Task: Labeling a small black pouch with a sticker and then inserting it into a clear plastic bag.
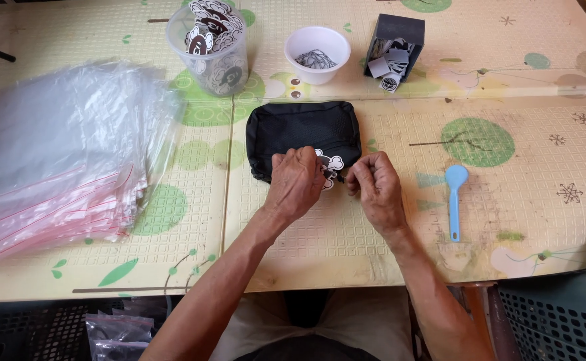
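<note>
A small black zip pouch [303, 130] lies flat on the patterned table mat [400, 220]. At its near edge sits a white-and-black flower-shaped charm [331, 164]. My left hand [296, 182] covers the pouch's front edge and grips the charm. My right hand [376, 187] is pinched shut beside it at the pouch's right corner, on what looks like the zipper pull; the pull itself is hidden by my fingers.
A stack of clear zip bags [59, 154] fills the left side. At the back stand a clear cup of charms [211, 43], a white bowl of thin cords [317, 55] and a dark box of tags [393, 50]. A blue spoon [454, 197] lies to the right.
</note>
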